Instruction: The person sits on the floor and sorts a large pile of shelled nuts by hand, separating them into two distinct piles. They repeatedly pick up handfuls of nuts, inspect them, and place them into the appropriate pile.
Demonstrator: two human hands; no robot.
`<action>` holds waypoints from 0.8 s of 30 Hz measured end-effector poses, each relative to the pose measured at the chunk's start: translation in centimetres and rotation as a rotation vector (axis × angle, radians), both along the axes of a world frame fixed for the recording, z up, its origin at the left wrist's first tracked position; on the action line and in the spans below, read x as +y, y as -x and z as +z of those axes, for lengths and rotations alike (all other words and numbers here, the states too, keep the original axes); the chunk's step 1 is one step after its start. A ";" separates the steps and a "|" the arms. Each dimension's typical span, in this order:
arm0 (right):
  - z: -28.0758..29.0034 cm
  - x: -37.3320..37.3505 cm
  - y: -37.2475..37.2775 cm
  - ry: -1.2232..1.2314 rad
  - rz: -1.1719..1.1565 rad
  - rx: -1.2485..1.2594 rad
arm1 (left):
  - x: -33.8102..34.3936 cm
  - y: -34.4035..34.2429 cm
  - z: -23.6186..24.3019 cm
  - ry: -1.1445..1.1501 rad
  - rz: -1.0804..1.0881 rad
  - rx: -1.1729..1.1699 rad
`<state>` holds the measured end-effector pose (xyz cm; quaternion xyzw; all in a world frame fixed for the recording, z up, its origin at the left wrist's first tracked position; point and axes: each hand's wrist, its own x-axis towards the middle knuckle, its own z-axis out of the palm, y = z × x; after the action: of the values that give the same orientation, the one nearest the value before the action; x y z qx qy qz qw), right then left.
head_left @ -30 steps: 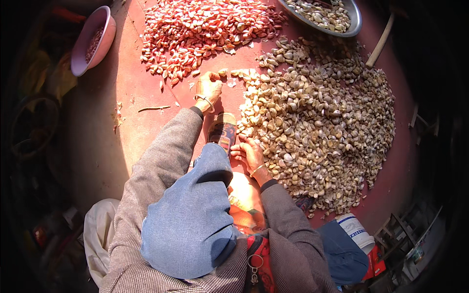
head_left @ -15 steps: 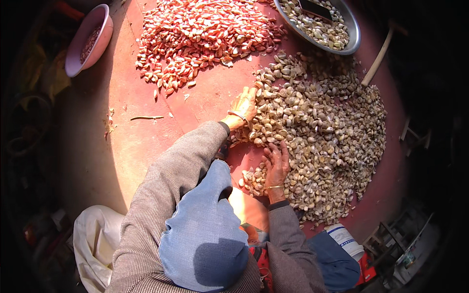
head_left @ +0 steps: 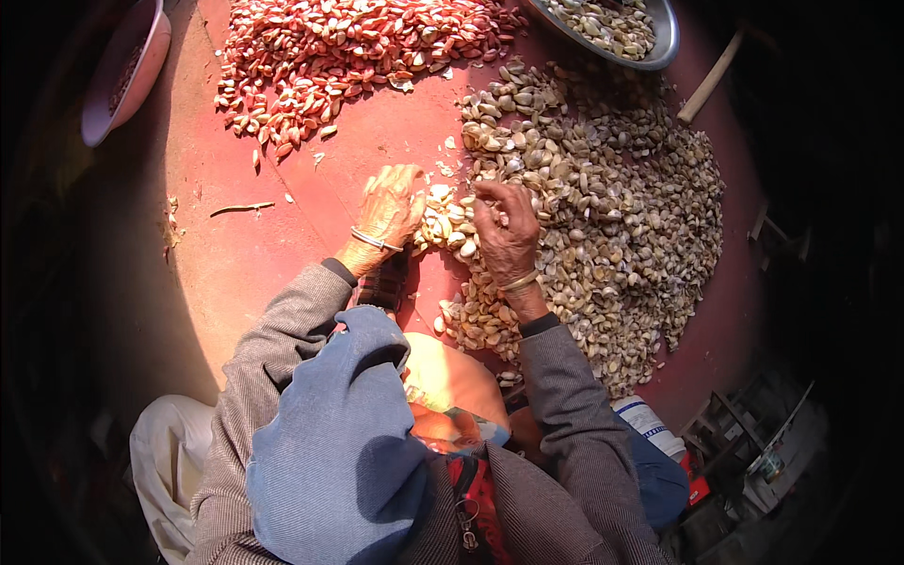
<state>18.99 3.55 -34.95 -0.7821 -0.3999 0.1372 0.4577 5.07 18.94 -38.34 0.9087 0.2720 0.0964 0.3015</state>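
While reaching to the left edge of the brownish garlic pile (head_left: 612, 235), showing left hand (head_left: 386, 207) loosely curled beside loose cloves (head_left: 444, 224), right hand (head_left: 509, 235) bent-fingered over the pile; cannot tell any grasp in either. Could scatter cloves into the reddish heap (head_left: 358, 52) by sweeping too wide.

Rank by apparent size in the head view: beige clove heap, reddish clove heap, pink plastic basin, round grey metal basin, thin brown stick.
1. Beige heap
2. Reddish heap
3. Pink basin, metal basin: both cropped; too close to rank
4. Brown stick
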 end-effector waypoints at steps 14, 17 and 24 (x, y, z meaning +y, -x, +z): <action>-4.1 -7.0 -4.7 0.621 0.448 -0.533 | -5.5 -0.1 -1.7 0.220 -0.472 0.281; -2.7 -11.3 -6.9 0.696 0.460 -0.596 | -7.6 -1.2 -1.9 0.576 -0.664 0.185; 4.6 -17.8 -10.9 1.342 0.537 -0.373 | -6.7 1.0 -1.2 0.538 -0.554 -0.062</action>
<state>29.90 -14.23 -30.33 -0.7792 -0.4786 0.3240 -0.2427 4.04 12.25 -39.50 0.8328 0.0228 -0.0363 0.5520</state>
